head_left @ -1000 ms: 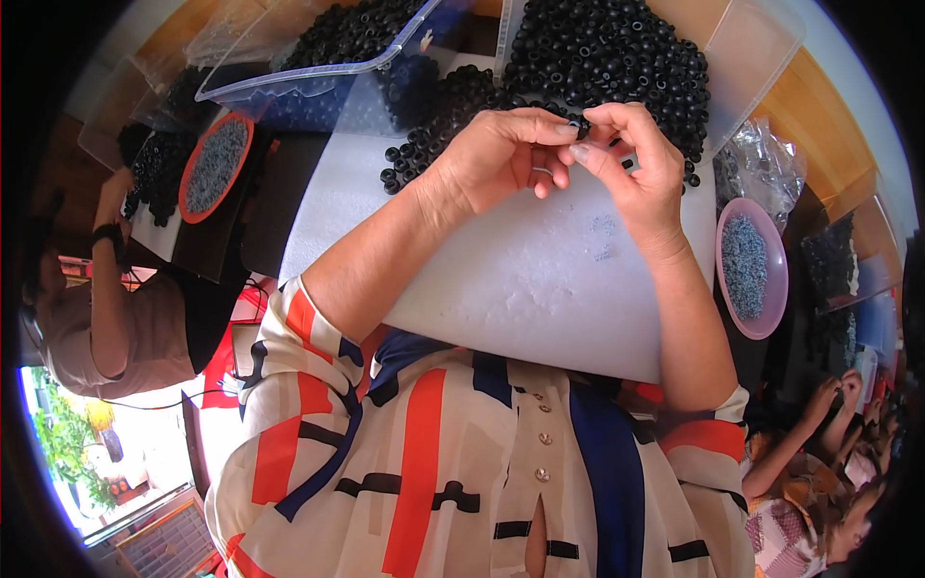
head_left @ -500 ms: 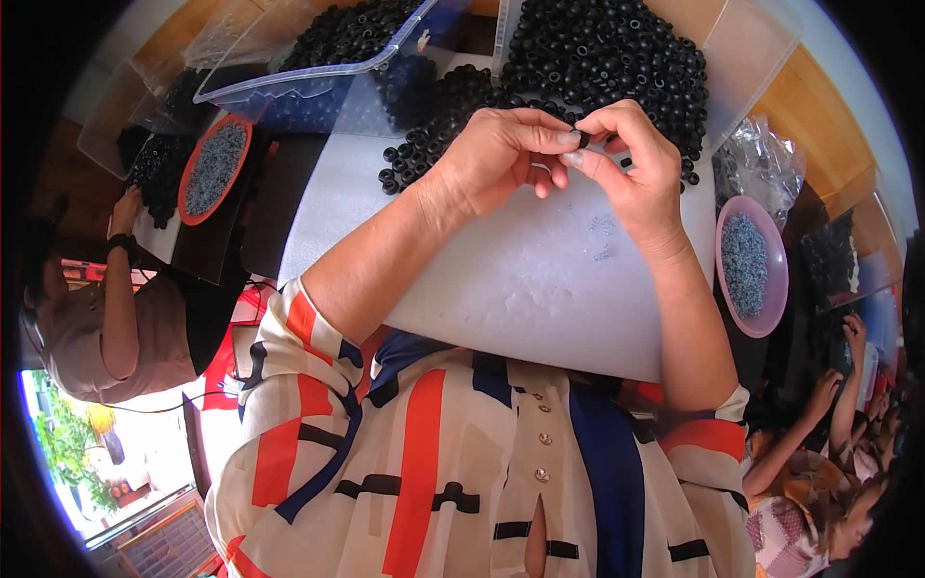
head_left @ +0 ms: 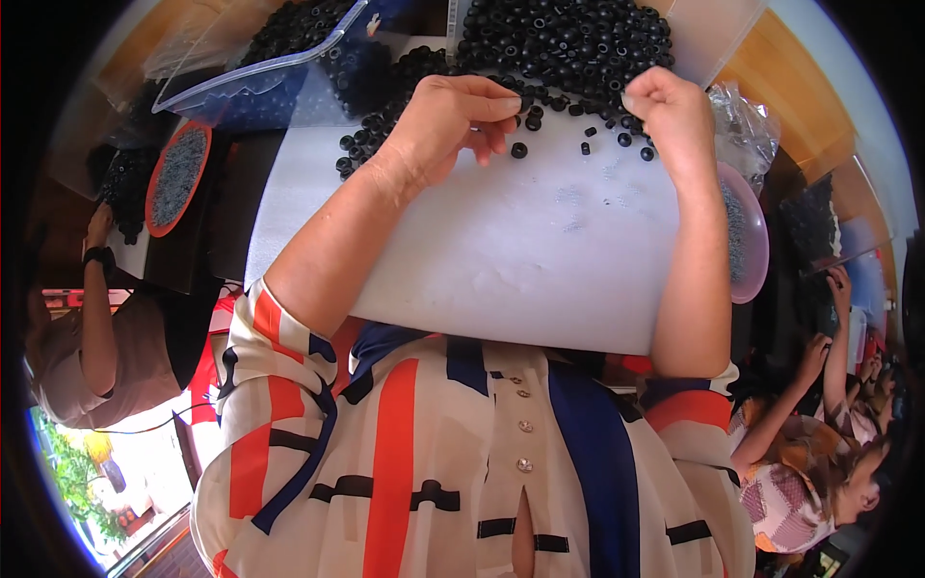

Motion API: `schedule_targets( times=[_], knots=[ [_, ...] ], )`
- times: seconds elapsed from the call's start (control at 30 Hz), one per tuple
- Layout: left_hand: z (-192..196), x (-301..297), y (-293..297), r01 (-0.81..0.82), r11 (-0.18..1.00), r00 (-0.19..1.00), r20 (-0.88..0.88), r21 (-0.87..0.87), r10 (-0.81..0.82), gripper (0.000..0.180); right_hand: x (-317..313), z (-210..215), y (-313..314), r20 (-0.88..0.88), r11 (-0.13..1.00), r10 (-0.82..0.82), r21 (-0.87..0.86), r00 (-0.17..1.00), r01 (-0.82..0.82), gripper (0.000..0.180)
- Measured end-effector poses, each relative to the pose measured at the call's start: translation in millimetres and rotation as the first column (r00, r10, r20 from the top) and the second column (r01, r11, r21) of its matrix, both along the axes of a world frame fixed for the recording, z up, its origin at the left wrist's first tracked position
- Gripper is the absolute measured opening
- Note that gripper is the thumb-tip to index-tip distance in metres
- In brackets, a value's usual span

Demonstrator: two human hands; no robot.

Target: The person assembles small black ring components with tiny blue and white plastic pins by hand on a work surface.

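In front of me a white work surface (head_left: 462,279) carries a large heap of small, round black caps (head_left: 564,43) with holes in them. My left hand (head_left: 448,120) is at the heap's near edge, thumb and forefinger pinched together; whether a cap is between them is hard to see. My right hand (head_left: 676,120), apart from it on the right, also has its fingertips pinched, and what they hold, if anything, is hidden. Between the hands lie a loose black cap (head_left: 519,150) and a small black cylinder (head_left: 585,148). Tiny bluish bits (head_left: 570,196) are scattered nearer to me.
A clear plastic bin (head_left: 279,82) with black caps stands at the back left. Right of the surface are a pink bowl (head_left: 758,255), partly behind my forearm, and a clear bag (head_left: 750,135). Further left is an orange bowl (head_left: 205,154). Other people work at both sides.
My hands were together around a small black piece and have moved apart, the right one outward to the heap's right edge. The view has shifted slightly.
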State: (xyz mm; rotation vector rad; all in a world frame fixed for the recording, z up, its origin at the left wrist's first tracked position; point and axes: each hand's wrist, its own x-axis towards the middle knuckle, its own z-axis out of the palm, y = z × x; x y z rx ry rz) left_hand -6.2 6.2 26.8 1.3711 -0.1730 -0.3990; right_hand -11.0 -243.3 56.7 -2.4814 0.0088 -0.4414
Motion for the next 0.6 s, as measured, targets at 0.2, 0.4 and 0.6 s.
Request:
schedule_targets(
  times=[0.2, 0.4, 0.6],
  knots=[
    [-0.2, -0.6, -0.5, -0.021, 1.0, 1.0, 0.003, -0.005, 0.021, 0.017, -4.0, 2.2, -4.9, -0.356, 0.954, 0.049, -0.259, 0.933, -0.149, 0.008],
    [-1.7, 0.3, 0.3, -0.005, 0.999, 1.0, 0.022, 0.044, 0.004, 0.015, -5.3, -4.6, 2.3, -0.419, 0.832, -0.022, -0.511, 0.908, -0.216, 0.01],
    [-2.0, -0.6, -0.5, 0.002, 0.998, 0.999, 0.043, 0.067, -0.005, 0.016, -5.2, -15.6, 13.4, -0.352, 0.829, 0.097, -0.49, 0.931, -0.271, 0.007]
  ],
)
